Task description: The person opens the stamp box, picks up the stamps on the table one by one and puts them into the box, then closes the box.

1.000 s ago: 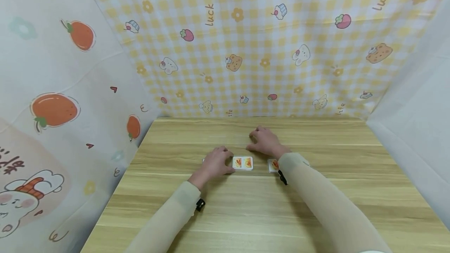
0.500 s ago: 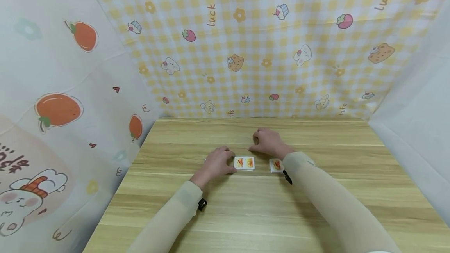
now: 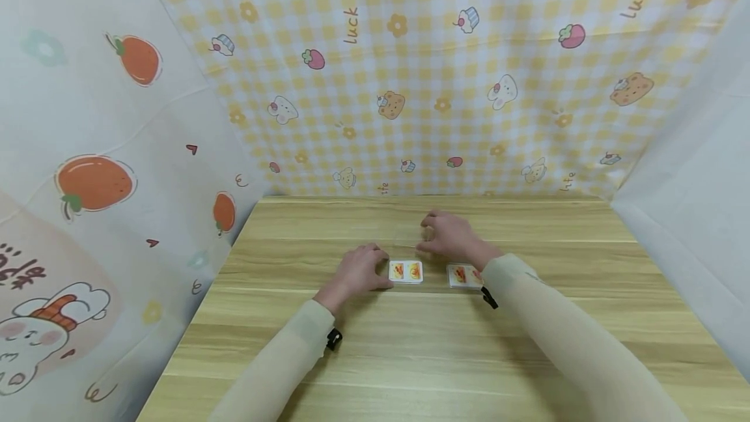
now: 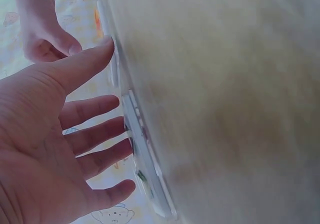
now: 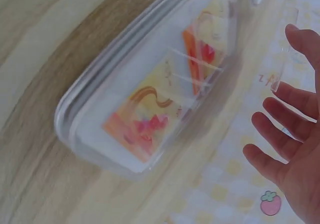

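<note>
My left hand (image 3: 359, 269) stays low over the table, fingers spread and relaxed. In the left wrist view its fingertips lie beside a clear flat case (image 4: 147, 159), but contact is hard to tell. Its thumb is near the middle case (image 3: 406, 271), which shows two orange-and-yellow pictures. My right hand (image 3: 450, 237) is behind and right of that case. Between its thumb and fingertips it pinches a thin clear plastic piece (image 5: 284, 64), faint in the head view. Under the right wrist lies another clear case (image 5: 120, 109) with two picture cards, partly covered by the sleeve in the head view.
The wooden table (image 3: 375, 357) runs back to a yellow checked curtain (image 3: 433, 70). White fabric with orange fruit prints (image 3: 96, 181) hangs on the left, and plain white fabric (image 3: 691, 213) on the right. Black straps (image 3: 334, 338) sit at the wrists.
My right hand has shifted a little to the right, and its forearm uncovers more of the right case. The left hand has stayed almost still.
</note>
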Demonstrator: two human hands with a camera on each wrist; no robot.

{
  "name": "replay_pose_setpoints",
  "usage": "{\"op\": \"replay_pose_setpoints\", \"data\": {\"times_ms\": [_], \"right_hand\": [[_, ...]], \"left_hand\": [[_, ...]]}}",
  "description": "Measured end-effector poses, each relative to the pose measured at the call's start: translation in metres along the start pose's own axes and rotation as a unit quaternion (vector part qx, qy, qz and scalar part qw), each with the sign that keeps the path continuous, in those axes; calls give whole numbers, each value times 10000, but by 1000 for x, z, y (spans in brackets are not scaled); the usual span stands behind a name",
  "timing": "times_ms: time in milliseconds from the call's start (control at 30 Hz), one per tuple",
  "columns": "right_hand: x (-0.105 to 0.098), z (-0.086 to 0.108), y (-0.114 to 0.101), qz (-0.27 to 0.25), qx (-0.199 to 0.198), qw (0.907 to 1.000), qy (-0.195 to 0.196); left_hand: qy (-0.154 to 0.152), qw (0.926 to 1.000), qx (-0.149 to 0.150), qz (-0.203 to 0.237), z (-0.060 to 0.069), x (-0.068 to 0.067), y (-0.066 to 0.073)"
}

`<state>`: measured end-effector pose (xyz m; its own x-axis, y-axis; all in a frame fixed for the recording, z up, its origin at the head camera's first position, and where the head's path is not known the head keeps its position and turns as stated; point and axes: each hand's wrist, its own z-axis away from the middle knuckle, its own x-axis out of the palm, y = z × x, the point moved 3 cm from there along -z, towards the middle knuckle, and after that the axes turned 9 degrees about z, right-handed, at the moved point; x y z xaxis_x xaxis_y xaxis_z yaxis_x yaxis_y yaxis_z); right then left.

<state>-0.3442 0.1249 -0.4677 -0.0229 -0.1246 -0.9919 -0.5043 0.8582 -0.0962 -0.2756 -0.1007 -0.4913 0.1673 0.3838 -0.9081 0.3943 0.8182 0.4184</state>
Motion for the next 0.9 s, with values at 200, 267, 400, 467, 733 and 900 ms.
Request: {"op": "replay_pose_setpoints", "data": {"times_ms": [200,267,400,467,733,900], "right_hand": [[-6,13,-7,-85,-307,9994,144],[-5,17,-9,-70,-393,9991,163],[-3,25,-14,-75,-538,9983,194],[-3,28,-18,-57,-615,9978,231],[5,39,-30,89,-827,9963,214],[13,42,-31,120,-884,9960,93]], "left_hand": [[64,9960,-241,862,0,-6,-4],[90,9934,-290,1109,0,-8,-4],[70,9919,-305,1234,0,-8,-5],[35,9918,-252,1254,-1,-8,-5],[-105,9931,51,1165,-3,-6,-1],[-343,9949,207,925,-3,-5,1]]}}
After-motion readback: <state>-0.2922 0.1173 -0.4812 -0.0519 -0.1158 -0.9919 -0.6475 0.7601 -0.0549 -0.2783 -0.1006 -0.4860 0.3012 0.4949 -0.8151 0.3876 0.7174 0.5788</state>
